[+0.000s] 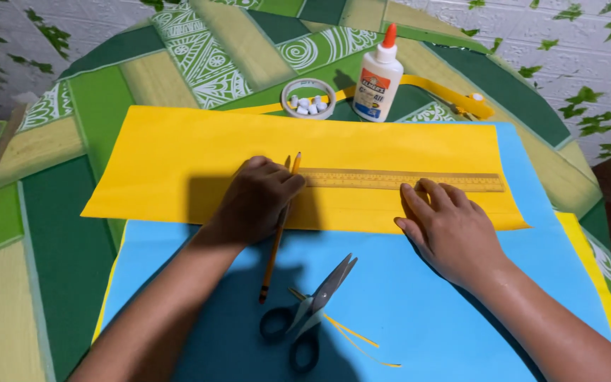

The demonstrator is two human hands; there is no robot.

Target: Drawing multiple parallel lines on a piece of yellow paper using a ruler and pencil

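My left hand [257, 199] grips a pencil [278, 233] with its tip against the left end of a wooden ruler [362, 179]. The ruler lies flat across a yellow sheet of paper [178, 159]. My right hand [450, 230] rests open with fingertips pressing the ruler's right part. A large blue sheet [419, 297] lies under the yellow one. Black-handled scissors [312, 308] lie shut on the blue sheet near me, beside thin yellow paper slivers [351, 332].
A white glue bottle with an orange cap [378, 78] stands at the far side. Next to it sits a tape roll [308, 97] holding small white pieces. A yellow paper strip [447, 92] curls behind. The round table [58, 233] has a green patterned cover.
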